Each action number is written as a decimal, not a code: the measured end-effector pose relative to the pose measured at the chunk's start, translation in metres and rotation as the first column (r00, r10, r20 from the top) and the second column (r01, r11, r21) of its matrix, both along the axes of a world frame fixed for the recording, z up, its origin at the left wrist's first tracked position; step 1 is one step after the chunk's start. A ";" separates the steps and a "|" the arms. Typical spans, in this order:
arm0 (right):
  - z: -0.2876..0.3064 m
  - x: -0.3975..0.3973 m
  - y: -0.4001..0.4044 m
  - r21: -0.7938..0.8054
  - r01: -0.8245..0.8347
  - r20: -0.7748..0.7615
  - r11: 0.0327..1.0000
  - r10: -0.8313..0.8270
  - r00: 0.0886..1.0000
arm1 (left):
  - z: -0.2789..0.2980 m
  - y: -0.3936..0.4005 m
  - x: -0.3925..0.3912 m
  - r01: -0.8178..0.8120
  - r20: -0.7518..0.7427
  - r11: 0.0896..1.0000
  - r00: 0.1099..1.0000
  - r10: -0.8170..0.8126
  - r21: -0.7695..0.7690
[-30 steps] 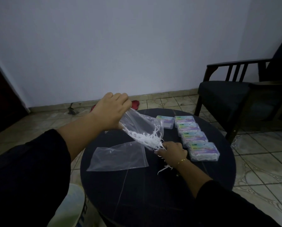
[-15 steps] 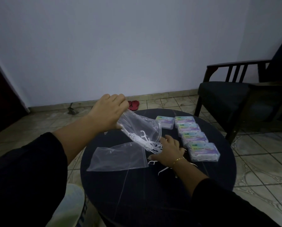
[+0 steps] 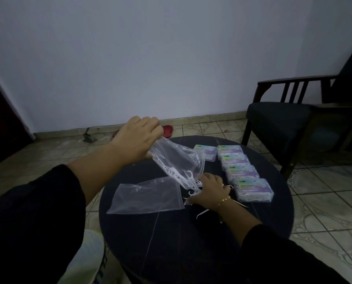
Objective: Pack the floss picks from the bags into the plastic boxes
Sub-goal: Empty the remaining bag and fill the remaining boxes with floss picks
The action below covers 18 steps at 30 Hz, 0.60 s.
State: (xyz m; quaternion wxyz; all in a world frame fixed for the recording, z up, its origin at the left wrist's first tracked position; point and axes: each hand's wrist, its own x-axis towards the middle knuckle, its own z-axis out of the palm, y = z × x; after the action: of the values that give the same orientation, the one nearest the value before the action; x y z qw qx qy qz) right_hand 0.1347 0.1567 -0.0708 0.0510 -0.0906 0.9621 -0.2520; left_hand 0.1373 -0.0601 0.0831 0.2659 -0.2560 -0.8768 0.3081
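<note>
Picks (image 3: 183, 177) have slid lower in the bag (image 3: 177, 158) over the last second, and more of them now spill out of its mouth onto the surface (image 3: 191, 242), so I judge this bag is nearly tipped out and boxing comes next. My right hand (image 3: 210, 189) has moved from under the mouth to lie over the fallen picks, fingers loosely spread and flat on the surface; I cannot tell if it holds any. My left hand (image 3: 138, 140) still pinches the bag's closed end and keeps it raised and tilted, mouth down toward the right hand. A few loose picks (image 3: 201, 213) lie just near of my right wrist. Left of the hands, an emptied bag (image 3: 148, 196) lies flat. Right of them, a row of boxes (image 3: 251, 186) runs from near to far, lids shut as far as I see, with one more box (image 3: 205, 151) at the far end. A dark chair (image 3: 283, 119) stands far right on the floor.
</note>
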 end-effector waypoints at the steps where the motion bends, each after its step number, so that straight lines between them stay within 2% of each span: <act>1: 0.001 0.001 -0.001 -0.028 -0.011 -0.007 1.000 0.011 1.000 | -0.001 0.001 0.000 0.007 -0.002 1.000 1.000 -0.007 0.003; 7: 0.003 -0.003 -0.004 -0.139 0.127 -0.011 0.982 -0.130 0.991 | 0.001 0.003 0.002 -0.001 0.004 0.998 1.000 0.002 -0.061; 14: 0.008 -0.003 0.000 -0.053 0.147 -0.013 0.988 -0.148 0.989 | -0.002 0.006 0.005 -0.083 -0.039 0.966 0.996 0.076 -0.245; 18: 0.006 0.001 0.005 0.010 0.114 -0.052 0.993 -0.113 0.992 | -0.005 0.012 0.003 -0.149 -0.028 0.958 0.989 0.146 -0.246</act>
State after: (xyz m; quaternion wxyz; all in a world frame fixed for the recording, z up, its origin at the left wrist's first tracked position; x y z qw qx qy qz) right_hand 0.1356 0.1619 -0.0645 0.0125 -0.0417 0.9684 -0.2456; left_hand 0.1402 -0.0484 0.0785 0.2126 -0.2195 -0.8469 0.4351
